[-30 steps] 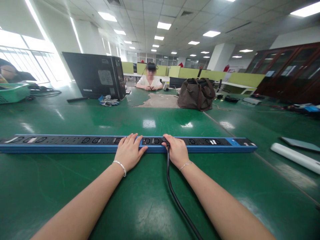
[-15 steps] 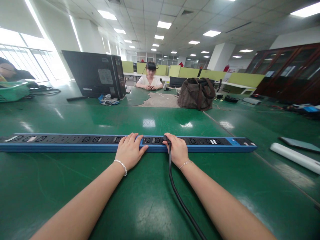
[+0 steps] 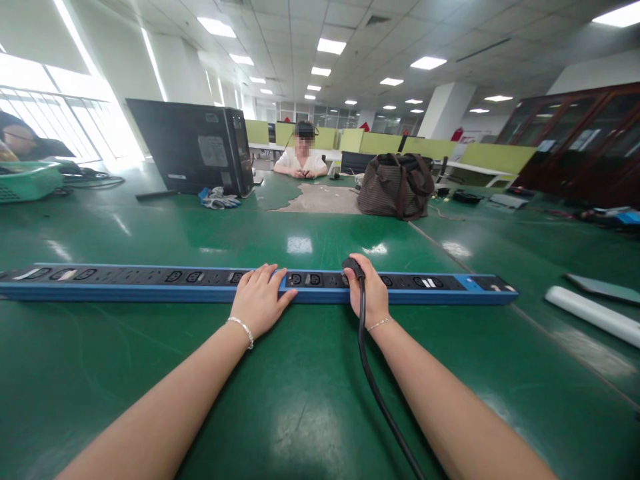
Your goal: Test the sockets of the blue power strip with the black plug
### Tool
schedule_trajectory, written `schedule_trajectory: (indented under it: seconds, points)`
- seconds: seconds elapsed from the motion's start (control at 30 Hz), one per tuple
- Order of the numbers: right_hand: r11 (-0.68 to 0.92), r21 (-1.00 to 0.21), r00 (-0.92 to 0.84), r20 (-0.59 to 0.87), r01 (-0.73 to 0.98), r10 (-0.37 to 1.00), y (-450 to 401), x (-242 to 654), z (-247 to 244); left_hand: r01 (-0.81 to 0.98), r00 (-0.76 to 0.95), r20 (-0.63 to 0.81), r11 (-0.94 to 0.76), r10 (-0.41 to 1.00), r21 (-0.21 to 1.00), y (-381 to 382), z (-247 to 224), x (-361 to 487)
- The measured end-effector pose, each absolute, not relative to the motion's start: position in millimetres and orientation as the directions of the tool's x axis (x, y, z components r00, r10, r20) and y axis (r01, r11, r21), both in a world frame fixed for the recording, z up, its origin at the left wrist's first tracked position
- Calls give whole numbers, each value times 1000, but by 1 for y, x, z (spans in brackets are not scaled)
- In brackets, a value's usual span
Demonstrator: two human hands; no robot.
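The left hand [image 3: 257, 297] lies palm down on the strip [image 3: 315, 297], fingers extended and thumb spread wide, while the right hand [image 3: 371, 290] holds the black plug [image 3: 354, 267] in a narrow grip over the strip, its cord [image 3: 374, 380] hanging down and curving toward the lower right. The strip lies sockets up across the green table [image 3: 300, 393]; the right hand hides the plug's underside, so I cannot tell whether it touches a socket. Farther back are a computer [image 3: 185, 143], gloves [image 3: 219, 199], a bag [image 3: 393, 187] and a seated person [image 3: 301, 161].
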State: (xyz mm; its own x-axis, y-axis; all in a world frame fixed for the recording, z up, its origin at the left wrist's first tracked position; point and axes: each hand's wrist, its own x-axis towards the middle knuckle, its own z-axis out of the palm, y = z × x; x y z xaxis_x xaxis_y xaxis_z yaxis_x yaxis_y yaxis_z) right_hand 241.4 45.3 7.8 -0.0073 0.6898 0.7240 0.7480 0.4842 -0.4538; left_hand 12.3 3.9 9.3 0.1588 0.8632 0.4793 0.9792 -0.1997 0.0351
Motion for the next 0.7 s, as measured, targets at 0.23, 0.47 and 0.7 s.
schedule_trajectory:
  seconds: [0.23, 0.47, 0.7]
  points:
    - [553, -197, -255, 731, 810, 633, 29, 223, 18, 930, 52, 499, -224, 865, 290, -12, 30, 33]
    - [684, -21, -484, 691, 729, 537, 10, 207, 21, 692, 4, 133, -99, 991, 715, -35, 50, 74]
    - [726, -82, -474, 707, 683, 526, 14, 212, 18, 650, -109, 107, -10, 988, 760, -24, 63, 57]
